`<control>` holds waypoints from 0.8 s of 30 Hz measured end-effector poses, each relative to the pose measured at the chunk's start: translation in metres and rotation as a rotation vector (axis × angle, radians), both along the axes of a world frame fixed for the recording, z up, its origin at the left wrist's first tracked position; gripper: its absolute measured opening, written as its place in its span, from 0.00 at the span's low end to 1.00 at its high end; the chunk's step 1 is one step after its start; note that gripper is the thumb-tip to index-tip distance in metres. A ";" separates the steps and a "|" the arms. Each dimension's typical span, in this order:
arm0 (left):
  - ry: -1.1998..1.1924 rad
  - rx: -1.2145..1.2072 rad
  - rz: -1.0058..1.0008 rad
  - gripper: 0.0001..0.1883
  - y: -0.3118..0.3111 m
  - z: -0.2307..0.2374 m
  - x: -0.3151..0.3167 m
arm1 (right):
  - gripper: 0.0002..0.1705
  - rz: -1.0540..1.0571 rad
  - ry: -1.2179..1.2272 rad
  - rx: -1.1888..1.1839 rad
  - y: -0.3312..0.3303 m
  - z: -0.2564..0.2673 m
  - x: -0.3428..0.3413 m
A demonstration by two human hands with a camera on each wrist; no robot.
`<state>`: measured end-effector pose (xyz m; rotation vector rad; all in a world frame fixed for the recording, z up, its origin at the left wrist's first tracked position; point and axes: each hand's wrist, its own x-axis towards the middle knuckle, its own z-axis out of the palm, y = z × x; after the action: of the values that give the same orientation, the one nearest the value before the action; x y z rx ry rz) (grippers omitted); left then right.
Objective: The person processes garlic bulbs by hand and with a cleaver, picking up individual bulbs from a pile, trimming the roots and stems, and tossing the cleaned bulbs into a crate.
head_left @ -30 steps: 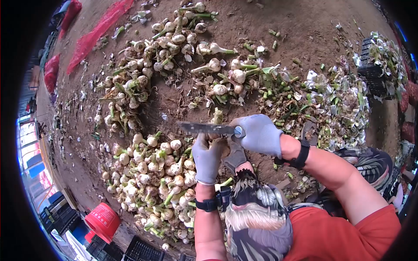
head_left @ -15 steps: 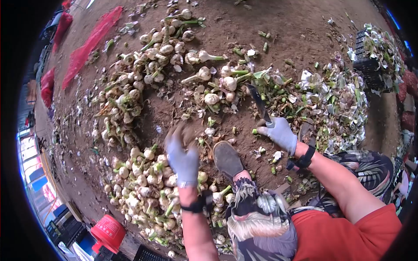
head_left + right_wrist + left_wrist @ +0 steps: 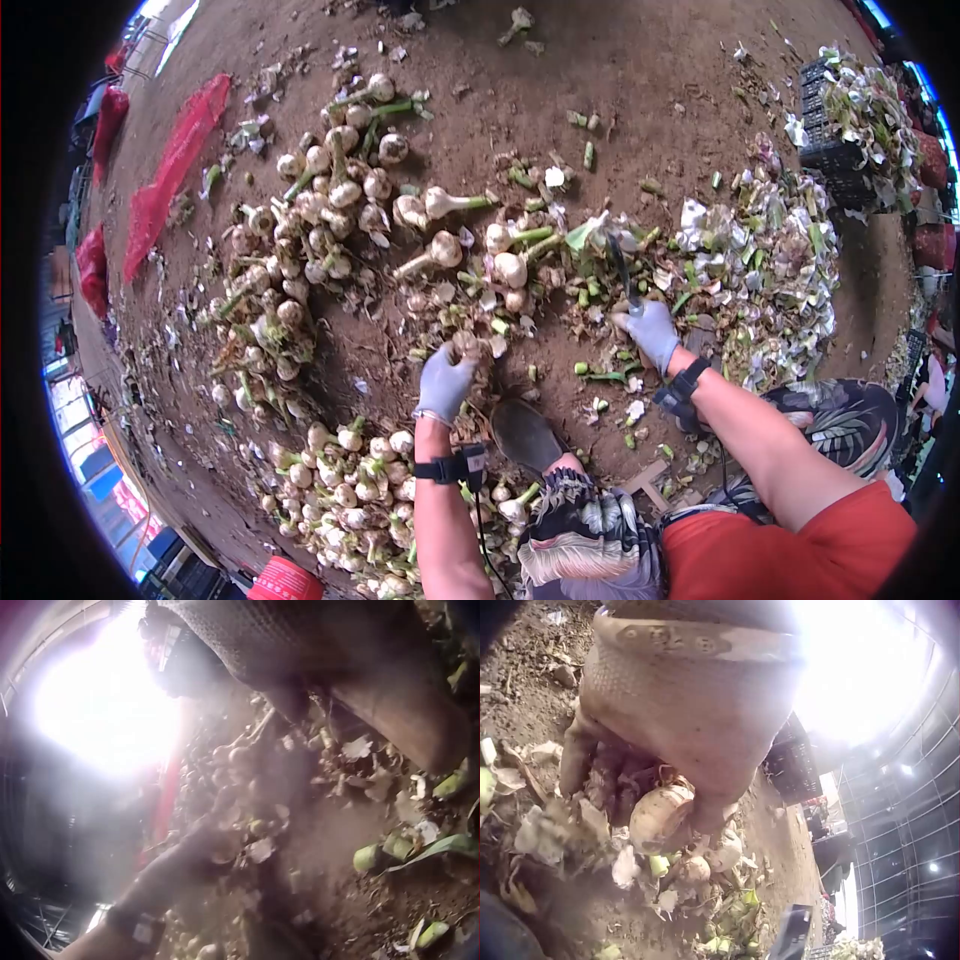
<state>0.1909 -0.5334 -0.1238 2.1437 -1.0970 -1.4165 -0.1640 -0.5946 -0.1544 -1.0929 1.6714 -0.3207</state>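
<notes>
Over the soil ahead of the shoe [image 3: 524, 434], my gloved left hand [image 3: 446, 382] curls its fingers and thumb around a garlic bulb [image 3: 660, 816], best seen in the left wrist view. Loose skins and cut stem pieces lie close about it. To the right, my gloved right hand [image 3: 652, 335] grips a knife [image 3: 622, 268] by its handle, the dark blade pointing away from me. In the right wrist view that hand [image 3: 322, 660] fills the top, above green stem pieces [image 3: 367, 858]. Just beyond my hands lie garlic bulbs with long stems [image 3: 510, 268].
Trimmed garlic [image 3: 350, 495] is heaped at the near left; untrimmed garlic [image 3: 310, 215] spreads behind it. Skins and leaves [image 3: 770, 280] form a pile at right, beside a black crate [image 3: 832, 150] filled with scraps. Red netting [image 3: 175, 180] and a red bucket [image 3: 286, 580] are at left.
My hands have parted from over the shoe. The left swept over the trimmed heap, then forward to a bulb; the right carried the knife rightward, turning its blade away. The head view has shifted.
</notes>
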 end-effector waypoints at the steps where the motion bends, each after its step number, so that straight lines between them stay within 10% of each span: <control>1: -0.043 -0.081 -0.037 0.21 0.003 -0.018 0.007 | 0.11 -0.005 0.086 -0.106 0.006 -0.021 -0.008; 5: 0.221 -0.254 0.314 0.17 -0.100 0.048 0.006 | 0.12 -0.049 0.076 -0.059 0.016 -0.039 -0.020; 7: 0.401 -0.650 0.093 0.23 -0.172 0.108 0.014 | 0.13 -0.067 0.055 -0.026 0.014 -0.028 -0.018; 9: 0.969 -0.746 0.236 0.26 -0.230 0.174 0.011 | 0.14 -0.013 0.111 -0.027 0.008 -0.014 -0.013; 12: 0.513 -0.829 0.233 0.29 -0.255 0.209 0.012 | 0.14 0.033 0.166 0.004 0.000 0.000 -0.008; 15: 0.049 -0.738 0.268 0.18 -0.234 0.156 0.008 | 0.12 -0.040 0.064 -0.046 -0.005 0.000 -0.008; 18: -0.625 -0.223 -0.188 0.27 -0.167 0.042 0.012 | 0.13 -0.025 0.085 -0.069 -0.009 0.003 -0.013; 21: -0.611 -0.513 -0.096 0.33 -0.104 -0.021 -0.012 | 0.13 -0.015 0.146 -0.077 -0.011 0.014 -0.020; 24: -0.377 -0.308 -0.026 0.36 -0.089 -0.009 -0.026 | 0.16 -0.024 0.148 -0.111 -0.011 0.003 -0.028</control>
<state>0.1650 -0.6225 -0.1324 2.2180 -1.3758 -0.7996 -0.1925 -0.6052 -0.1514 -1.2047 1.8159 -0.3593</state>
